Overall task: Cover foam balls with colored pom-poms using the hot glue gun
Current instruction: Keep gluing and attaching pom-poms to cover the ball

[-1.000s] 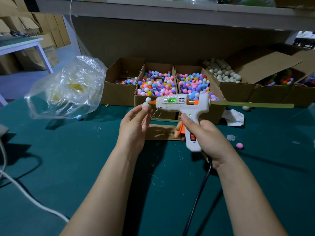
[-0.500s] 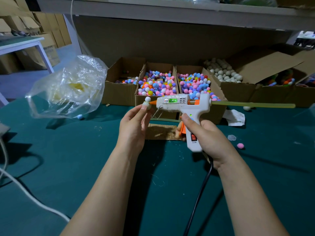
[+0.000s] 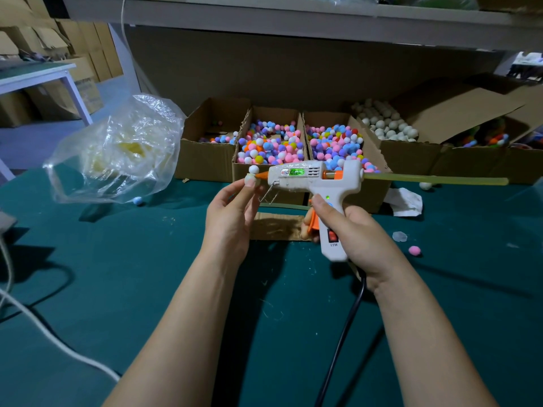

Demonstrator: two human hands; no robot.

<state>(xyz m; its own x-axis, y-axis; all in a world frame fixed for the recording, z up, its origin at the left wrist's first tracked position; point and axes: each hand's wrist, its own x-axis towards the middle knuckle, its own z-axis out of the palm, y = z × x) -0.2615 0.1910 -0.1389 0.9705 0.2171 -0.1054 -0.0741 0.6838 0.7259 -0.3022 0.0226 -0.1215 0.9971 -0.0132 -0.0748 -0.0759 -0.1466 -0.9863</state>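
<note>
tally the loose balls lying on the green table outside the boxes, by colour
light blue ball: 1
pink ball: 1
white ball: 1
Total: 3, leaving out a pale blob of unclear kind.

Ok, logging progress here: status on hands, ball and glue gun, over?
Left hand pinches foam ball at fingertips. Right hand grips glue gun, nozzle tip at the ball. Nothing between them; pom-pom boxes sit behind.

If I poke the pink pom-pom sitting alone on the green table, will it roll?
Probably a little, since the pink pom-pom is round. Its fuzzy surface and the felt-like green table would likely stop it soon. It looks light and squashy, not breakable.
</note>
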